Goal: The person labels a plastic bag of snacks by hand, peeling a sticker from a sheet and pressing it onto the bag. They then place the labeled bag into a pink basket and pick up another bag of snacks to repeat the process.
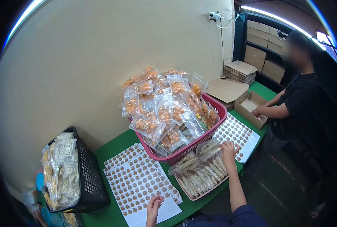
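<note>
My left hand [154, 204] is above the lower edge of a white sheet of round stickers [136, 181], its fingers curled together; whatever may be between them is too small to make out. My right hand [229, 150] is at the back right of a shallow pink tray [193, 197], fingers bent onto a clear plastic bag [209, 148] of pale snacks. Inside the tray, several similar snack bags [202, 178] stand packed in a row. Directly behind the tray, a pink basket [176, 156] is heaped with clear bags of orange balls [164, 111].
A black basket [94, 185] full of snack bags stands at the left. Another sticker sheet [236, 134] lies right of the pink basket. A co-worker [299, 90] reaches into an open cardboard box [248, 108]. Flattened cardboard [241, 70] is stacked by the wall on the green table [117, 140].
</note>
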Available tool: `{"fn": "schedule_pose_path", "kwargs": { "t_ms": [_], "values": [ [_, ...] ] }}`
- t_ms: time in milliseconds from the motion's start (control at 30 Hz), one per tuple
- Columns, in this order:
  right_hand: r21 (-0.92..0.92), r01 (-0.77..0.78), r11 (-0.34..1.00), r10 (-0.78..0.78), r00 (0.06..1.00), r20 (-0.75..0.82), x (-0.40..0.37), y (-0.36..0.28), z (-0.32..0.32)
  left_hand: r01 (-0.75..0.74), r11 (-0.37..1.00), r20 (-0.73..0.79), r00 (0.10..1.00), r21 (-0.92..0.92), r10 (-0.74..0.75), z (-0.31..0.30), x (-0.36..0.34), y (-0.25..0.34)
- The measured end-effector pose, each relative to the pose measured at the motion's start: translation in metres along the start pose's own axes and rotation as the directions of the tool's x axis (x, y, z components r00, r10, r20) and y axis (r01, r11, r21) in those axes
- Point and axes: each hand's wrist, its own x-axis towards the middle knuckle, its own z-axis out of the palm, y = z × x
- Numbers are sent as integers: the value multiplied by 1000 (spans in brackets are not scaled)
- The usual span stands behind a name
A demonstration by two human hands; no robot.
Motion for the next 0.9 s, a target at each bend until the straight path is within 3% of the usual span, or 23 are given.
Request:
{"fn": "schedule_pose_path", "kwargs": {
  "t_ms": [233,300,400,500,600,700,733,833,900],
  "values": [
    [2,66,998,-66,997,50,7,20,37,-116,993,-111,987,24,118,12,5,2],
    [28,68,997,-71,993,94,11,14,34,-108,994,-130,985,29,111,10,5,0],
    [21,93,995,-94,996,0,26,3,13,-112,994,-168,979,22,114,11,2,-2],
    [25,90,996,-91,994,54,36,7,9,-96,995,-184,978,27,99,16,-2,-2],
    [-57,107,993,-99,987,125,24,29,40,-98,995,-200,975,14,99,20,-5,-2],
    [-82,125,989,-120,991,66,11,29,59,-109,994,-205,973,21,111,19,-7,0],
    [-18,72,997,-68,980,186,11,27,56,-102,994,-210,972,27,105,19,-7,0],
    [-7,118,993,-117,987,109,8,28,69,-106,993,-195,974,56,115,14,-7,-8],
    [-15,103,995,-97,974,206,9,29,64,-108,992,-184,976,66,119,15,-7,-11]
  ]
}}
